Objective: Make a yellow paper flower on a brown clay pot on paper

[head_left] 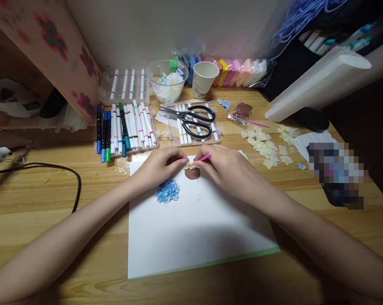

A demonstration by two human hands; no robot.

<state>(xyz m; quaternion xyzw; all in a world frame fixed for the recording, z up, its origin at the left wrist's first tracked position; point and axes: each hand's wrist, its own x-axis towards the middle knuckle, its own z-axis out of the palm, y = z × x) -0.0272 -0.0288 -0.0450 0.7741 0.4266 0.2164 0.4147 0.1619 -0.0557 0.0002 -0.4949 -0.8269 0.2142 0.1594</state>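
My left hand (pixel 161 166) and my right hand (pixel 224 165) meet over the far edge of a white sheet (pixel 194 228) on the wooden desk. The right hand pinches a thin pink stick (pixel 205 157). Between both hands' fingertips sits a small pale yellow paper scrap (pixel 190 165), pinched by the left fingers. Just below it on the sheet is a small brown round patch (pixel 193 174). A blue clump of crumpled paper bits (pixel 167 191) is stuck on the sheet near my left wrist.
Black scissors (pixel 191 118) lie on a marker tray. More markers (pixel 124 127) sit left of it. Yellow paper squares (pixel 265 146) are scattered to the right. A paper cup (pixel 204 78), a plastic bowl (pixel 166 80) and coloured clay packs (pixel 238 70) stand at the back. A black cable (pixel 61 173) loops at left.
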